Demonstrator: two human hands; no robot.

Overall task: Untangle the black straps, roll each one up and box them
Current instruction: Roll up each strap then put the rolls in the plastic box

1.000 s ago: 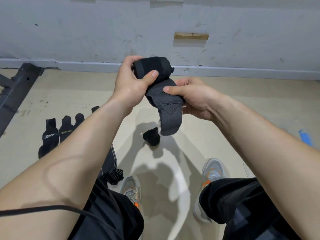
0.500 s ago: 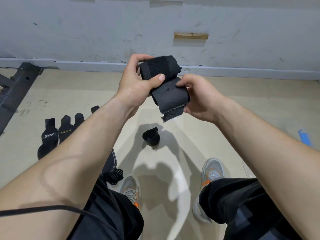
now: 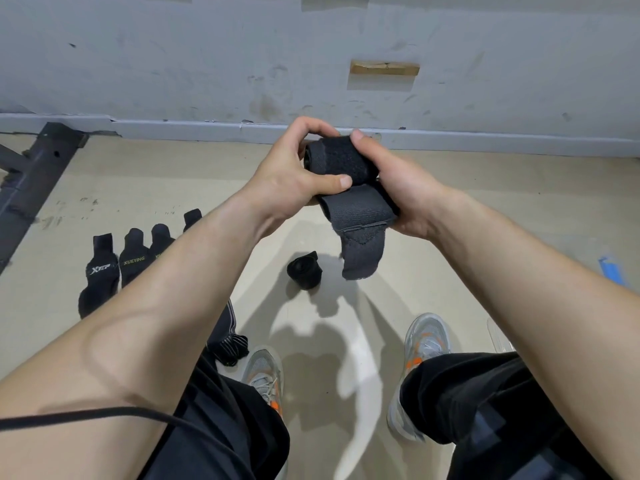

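Closest in, two grey shoes with orange marks stand on the beige floor. Just beyond them a rolled strap sits alone on the floor. Off to the left, a row of loose straps with printed lettering lies flat, side by side. Raised above the floor, the left hand and the right hand both clamp a black strap. It is partly wound into a thick roll, with its free end hanging down. Behind is a scuffed grey wall.
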